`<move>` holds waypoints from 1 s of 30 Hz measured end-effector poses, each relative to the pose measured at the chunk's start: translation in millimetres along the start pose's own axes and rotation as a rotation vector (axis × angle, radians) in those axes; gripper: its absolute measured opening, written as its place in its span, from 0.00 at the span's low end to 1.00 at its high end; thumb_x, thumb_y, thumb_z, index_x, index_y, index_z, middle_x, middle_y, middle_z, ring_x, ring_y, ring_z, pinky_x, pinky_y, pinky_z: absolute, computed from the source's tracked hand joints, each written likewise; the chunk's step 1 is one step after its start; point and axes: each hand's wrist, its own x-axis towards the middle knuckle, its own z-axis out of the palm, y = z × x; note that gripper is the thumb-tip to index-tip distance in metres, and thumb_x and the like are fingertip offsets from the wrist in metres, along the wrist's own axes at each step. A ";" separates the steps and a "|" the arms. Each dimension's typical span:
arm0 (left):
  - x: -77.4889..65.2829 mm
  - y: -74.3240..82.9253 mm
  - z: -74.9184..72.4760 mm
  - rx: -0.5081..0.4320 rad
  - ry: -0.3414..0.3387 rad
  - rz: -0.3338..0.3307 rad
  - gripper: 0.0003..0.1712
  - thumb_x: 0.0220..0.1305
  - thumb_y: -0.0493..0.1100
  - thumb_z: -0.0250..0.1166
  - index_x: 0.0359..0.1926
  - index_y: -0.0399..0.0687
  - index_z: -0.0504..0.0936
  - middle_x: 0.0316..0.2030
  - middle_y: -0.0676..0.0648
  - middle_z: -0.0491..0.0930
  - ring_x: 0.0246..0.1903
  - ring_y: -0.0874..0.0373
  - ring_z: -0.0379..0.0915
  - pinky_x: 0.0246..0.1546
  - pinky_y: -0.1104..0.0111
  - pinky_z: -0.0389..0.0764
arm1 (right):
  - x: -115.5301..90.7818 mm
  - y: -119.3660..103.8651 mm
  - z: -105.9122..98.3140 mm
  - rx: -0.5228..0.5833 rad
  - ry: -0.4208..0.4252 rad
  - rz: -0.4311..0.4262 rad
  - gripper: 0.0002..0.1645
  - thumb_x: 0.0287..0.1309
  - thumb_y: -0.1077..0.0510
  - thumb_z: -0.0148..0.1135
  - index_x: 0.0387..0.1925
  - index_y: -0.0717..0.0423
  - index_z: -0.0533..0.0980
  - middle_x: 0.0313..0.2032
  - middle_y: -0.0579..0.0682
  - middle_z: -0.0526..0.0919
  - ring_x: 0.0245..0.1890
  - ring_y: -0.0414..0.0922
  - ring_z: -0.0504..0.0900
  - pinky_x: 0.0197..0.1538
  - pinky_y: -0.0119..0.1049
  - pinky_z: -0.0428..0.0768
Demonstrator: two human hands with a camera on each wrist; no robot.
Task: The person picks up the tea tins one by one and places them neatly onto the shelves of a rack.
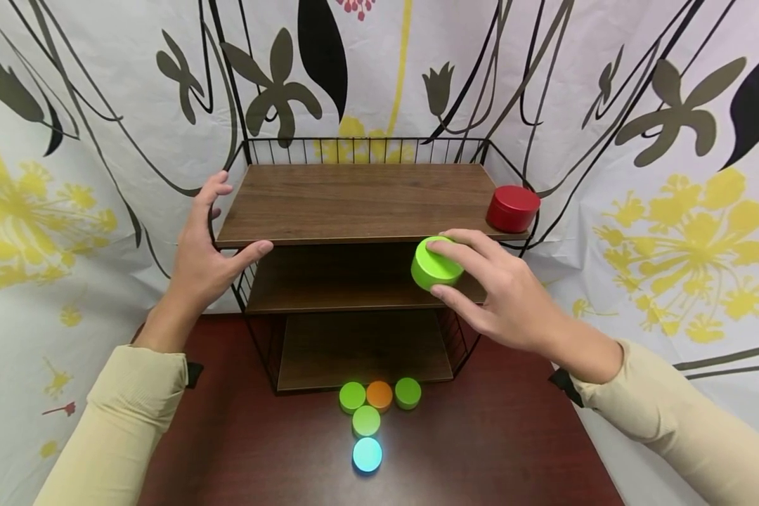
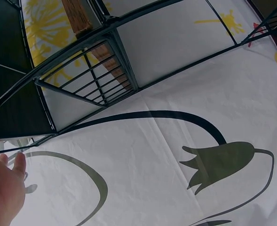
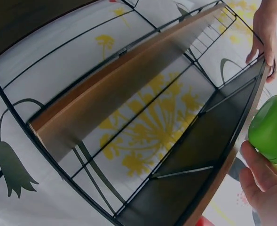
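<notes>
My right hand [image 1: 509, 292] holds a lime-green round tin [image 1: 431, 266] between thumb and fingers, in front of the top shelf's right part. In the right wrist view that green tin [image 3: 272, 129] is at the right edge, above the fingertips. My left hand [image 1: 202, 246] is at the left front corner of the top shelf [image 1: 360, 200], thumb stretched along its front edge and fingers spread beside it. The right wrist view shows the left hand [image 3: 266, 40] right at the shelf's end. A red round tin [image 1: 514, 209] sits on the top shelf's right front corner.
The black wire rack has a middle shelf [image 1: 335, 277] and a bottom shelf [image 1: 363, 344]. Before it on the dark red table [image 1: 228, 436] are green discs [image 1: 366, 422], an orange disc [image 1: 379, 396] and a glowing blue disc [image 1: 367, 455]. Patterned cloth [image 1: 670, 246] surrounds the rack.
</notes>
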 end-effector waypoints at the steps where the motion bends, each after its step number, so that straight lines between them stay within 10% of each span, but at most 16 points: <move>1: -0.1 0.0 0.1 -0.004 0.001 0.003 0.47 0.51 0.47 0.78 0.69 0.49 0.64 0.75 0.50 0.57 0.72 0.59 0.52 0.67 0.52 0.59 | 1.5 0.4 -1.4 -0.002 0.002 -0.001 0.31 0.69 0.39 0.55 0.60 0.58 0.75 0.56 0.56 0.77 0.53 0.47 0.78 0.55 0.38 0.74; 10: 0.1 0.1 0.6 -0.007 0.005 0.007 0.47 0.52 0.50 0.78 0.69 0.49 0.64 0.75 0.52 0.57 0.72 0.60 0.52 0.67 0.51 0.59 | 12.6 4.6 -10.0 -0.040 0.036 -0.034 0.31 0.54 0.58 0.72 0.60 0.58 0.76 0.56 0.58 0.78 0.53 0.54 0.76 0.56 0.49 0.72; 30: -0.2 -1.8 1.0 -0.009 0.010 0.012 0.48 0.52 0.52 0.78 0.69 0.48 0.64 0.74 0.53 0.57 0.72 0.59 0.52 0.67 0.50 0.60 | 29.6 27.7 -15.9 -0.126 0.085 -0.059 0.28 0.57 0.58 0.70 0.58 0.63 0.77 0.51 0.62 0.80 0.52 0.56 0.77 0.69 0.53 0.61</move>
